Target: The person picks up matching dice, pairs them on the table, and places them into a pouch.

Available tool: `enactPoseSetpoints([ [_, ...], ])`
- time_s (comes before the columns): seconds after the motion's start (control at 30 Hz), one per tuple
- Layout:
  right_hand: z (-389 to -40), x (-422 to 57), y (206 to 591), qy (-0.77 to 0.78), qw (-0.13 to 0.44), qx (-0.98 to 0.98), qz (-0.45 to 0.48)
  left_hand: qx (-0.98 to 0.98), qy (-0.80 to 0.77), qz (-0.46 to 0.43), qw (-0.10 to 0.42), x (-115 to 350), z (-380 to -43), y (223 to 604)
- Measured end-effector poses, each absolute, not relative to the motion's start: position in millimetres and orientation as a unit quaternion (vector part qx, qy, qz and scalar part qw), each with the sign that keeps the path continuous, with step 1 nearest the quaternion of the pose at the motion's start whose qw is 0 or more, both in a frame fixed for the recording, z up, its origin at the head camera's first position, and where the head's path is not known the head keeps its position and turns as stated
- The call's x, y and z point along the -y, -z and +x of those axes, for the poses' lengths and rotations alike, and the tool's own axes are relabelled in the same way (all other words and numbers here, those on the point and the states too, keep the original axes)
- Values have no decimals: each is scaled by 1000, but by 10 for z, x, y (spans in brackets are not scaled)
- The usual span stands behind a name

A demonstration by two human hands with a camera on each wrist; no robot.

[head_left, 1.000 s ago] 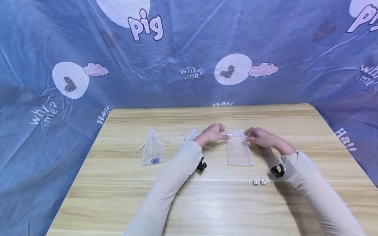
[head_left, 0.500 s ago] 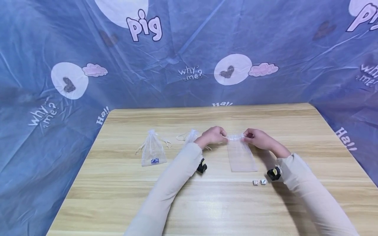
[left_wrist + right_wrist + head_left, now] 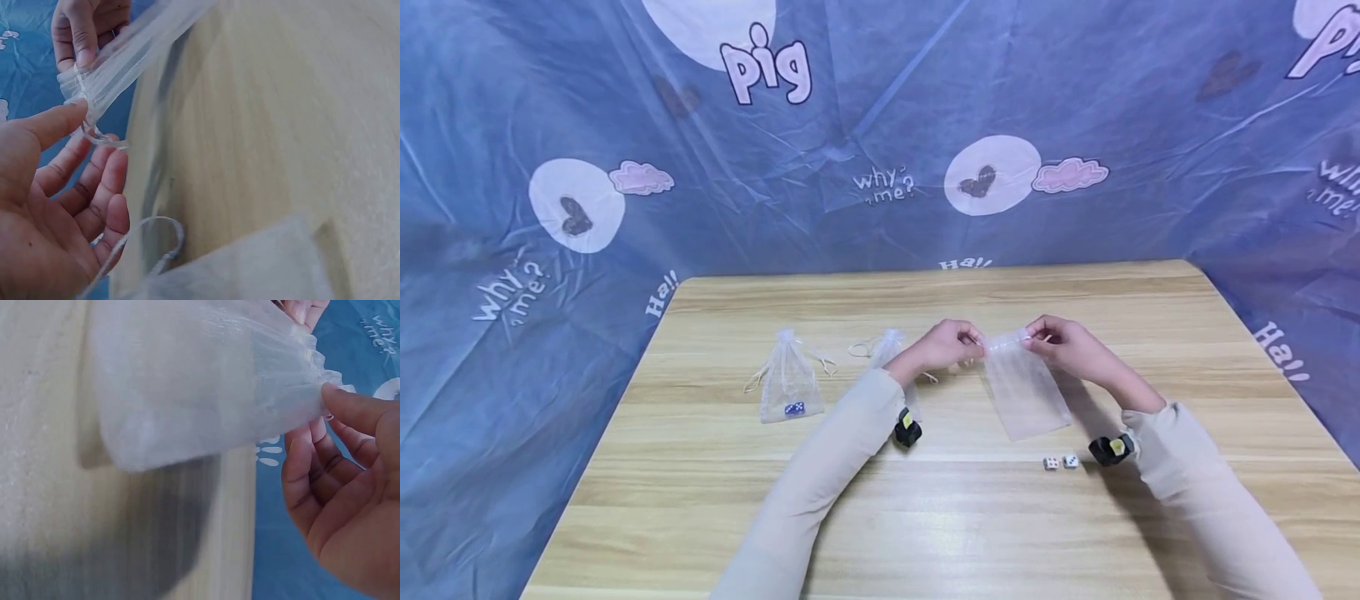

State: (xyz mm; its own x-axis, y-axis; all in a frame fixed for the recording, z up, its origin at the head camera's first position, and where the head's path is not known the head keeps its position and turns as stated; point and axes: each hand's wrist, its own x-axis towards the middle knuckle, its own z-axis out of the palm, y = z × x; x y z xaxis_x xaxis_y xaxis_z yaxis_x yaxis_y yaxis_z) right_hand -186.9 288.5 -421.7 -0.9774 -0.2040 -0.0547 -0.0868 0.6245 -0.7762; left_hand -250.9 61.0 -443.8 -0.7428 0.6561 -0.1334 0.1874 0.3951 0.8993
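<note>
A sheer white drawstring pouch hangs between my two hands, its gathered mouth at the top and its body slanting down toward the front right. My left hand pinches one side of the mouth between thumb and fingers, where a loop of cord sticks out. On the opposite side, my right hand pinches the ruffled edge with thumb and index finger. In the right wrist view the pouch looks flat and see-through, its lower end casting a shadow on the wood. Two white dice lie in front of it.
At the left on the wooden table lies a sheer pouch with blue dice inside. Another pouch is partly hidden behind my left forearm. A blue printed cloth hangs behind the table.
Both hands have closed their fingers on the pouch's mouth, having been looser a second ago. The pouch has been lifted and its lower end swung toward the front right.
</note>
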Motion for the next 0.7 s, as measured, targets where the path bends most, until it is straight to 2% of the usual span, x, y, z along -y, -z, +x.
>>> enactPoseSetpoints([
  [0.17, -1792, -2891, 4120, 416, 59, -904, -82, -789, -502, 270, 230, -586, -2480, 4320],
  [0.5, -1587, -2830, 3915, 419, -42, -900, -114, -788, -507, 304, 171, -529, -2376, 4038],
  [0.7, -1476, -2801, 3902, 441, -68, -888, -111, -761, -524, 334, 188, -468, -2274, 3937],
])
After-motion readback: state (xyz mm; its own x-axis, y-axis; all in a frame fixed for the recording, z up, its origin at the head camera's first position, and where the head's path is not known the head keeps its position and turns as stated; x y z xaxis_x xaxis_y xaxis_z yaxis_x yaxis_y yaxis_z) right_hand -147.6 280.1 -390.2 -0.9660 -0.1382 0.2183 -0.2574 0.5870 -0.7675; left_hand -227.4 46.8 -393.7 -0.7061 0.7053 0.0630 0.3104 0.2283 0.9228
